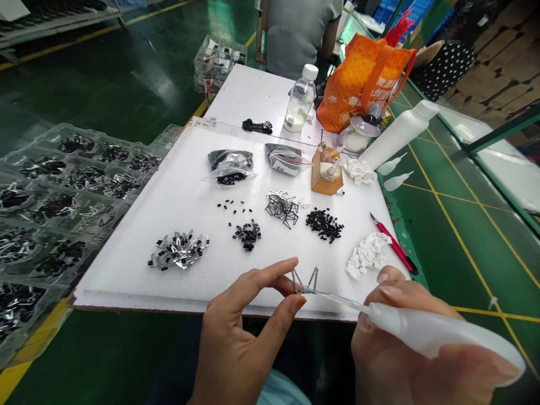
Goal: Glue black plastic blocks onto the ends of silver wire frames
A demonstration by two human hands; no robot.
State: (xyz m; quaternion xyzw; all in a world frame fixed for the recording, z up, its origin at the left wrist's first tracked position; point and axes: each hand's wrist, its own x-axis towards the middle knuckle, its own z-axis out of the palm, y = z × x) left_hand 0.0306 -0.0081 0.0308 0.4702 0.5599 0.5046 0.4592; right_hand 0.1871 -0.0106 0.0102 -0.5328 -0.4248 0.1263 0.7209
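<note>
Between the thumb and fingers of my left hand (pixel 248 326) is a small bent metal wire piece (pixel 313 280), held above the table's front edge. My right hand (pixel 405 343) is wrapped round a white squeeze bottle (pixel 430 332), tilted so that its long thin nozzle points left. The nozzle tip meets the wire piece or lies just by it; I cannot tell which. Beyond my hands lie a pile of bent wire pieces (pixel 282 208), small black parts (pixel 324 225), another group of black parts (pixel 247 234) and a heap of metal pieces with black ends (pixel 179 250).
Crumpled tissue (pixel 367 256) and a red craft knife (pixel 394 247) lie at the right. Further back are bags of parts (pixel 230 166), an amber box (pixel 327 174), a clear bottle (pixel 300 101) and an orange bag (pixel 358 84). Sectioned trays (pixel 97 194) stand at left. Other people sit beyond.
</note>
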